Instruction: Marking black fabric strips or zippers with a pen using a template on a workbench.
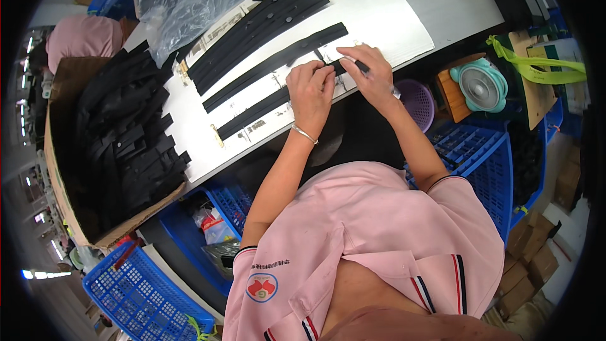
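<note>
My left hand [309,91] is closed, its fingertips pinched at the black fabric strip [252,112] lying nearest the table's front edge. Close to its right, my right hand [374,77] is bent over the end of that strip. Between its thumb and fingers shows a short black pen-like piece [362,66], whose exact kind I cannot make out. Beyond my hands a second black strip [271,63] lies alone on the white board [385,9]. Farther back, several more black strips [255,28] lie side by side, with small round dark pieces on them.
A cardboard box [60,170] heaped with black strips [120,145] stands at the left. Clear plastic film [196,6] covers the far left of the table. To the right are a purple basket [416,106], a teal fan [481,85] and blue crates [480,158]. Another person [85,41] sits far left.
</note>
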Motion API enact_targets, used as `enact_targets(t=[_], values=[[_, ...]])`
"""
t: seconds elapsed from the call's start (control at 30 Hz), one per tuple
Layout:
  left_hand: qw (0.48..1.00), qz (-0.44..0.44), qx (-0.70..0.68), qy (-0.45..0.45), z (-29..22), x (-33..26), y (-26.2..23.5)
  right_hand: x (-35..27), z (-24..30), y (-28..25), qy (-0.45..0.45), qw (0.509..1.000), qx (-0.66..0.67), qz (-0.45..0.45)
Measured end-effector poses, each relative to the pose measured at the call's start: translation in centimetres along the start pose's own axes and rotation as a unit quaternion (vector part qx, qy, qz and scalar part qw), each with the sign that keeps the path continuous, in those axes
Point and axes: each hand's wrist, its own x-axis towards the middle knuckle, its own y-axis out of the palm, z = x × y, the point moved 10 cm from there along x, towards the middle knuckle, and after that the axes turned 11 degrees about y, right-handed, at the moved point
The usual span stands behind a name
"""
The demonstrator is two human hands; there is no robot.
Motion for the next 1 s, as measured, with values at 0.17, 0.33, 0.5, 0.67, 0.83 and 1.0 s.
enact_targets(t=[0.17, 0.33, 0.5, 0.67, 0.83, 1.0], values=[[1.0, -0.003, -0.008, 0.005, -0.2, 0.1, 0.0, 0.4, -4.9, 3.3, 0.138, 0.979, 0.136, 0.066], [1.0, -0.009, -0.008, 0.0, 0.2, -0.2, -0.1, 0.6, -3.3, 3.9, 0.092, 0.988, 0.062, 0.109], [1.0, -0.01, -0.024, -0.002, 0.2, -0.3, 0.0, 0.6, -2.8, 3.9, 0.058, 0.991, 0.062, 0.104], [1.0, -0.014, -0.012, 0.005, 0.2, -0.3, -0.1, 0.4, -3.3, 4.1, 0.068, 0.991, 0.046, 0.106], [1.0, -0.015, -0.013, 0.0, 0.3, -0.4, -0.2, 0.3, -5.0, 3.7, 0.143, 0.977, 0.142, 0.071], [1.0, -0.018, -0.014, -0.001, 0.4, -0.3, 0.0, 0.2, -4.6, 3.9, 0.104, 0.974, 0.15, 0.132]])
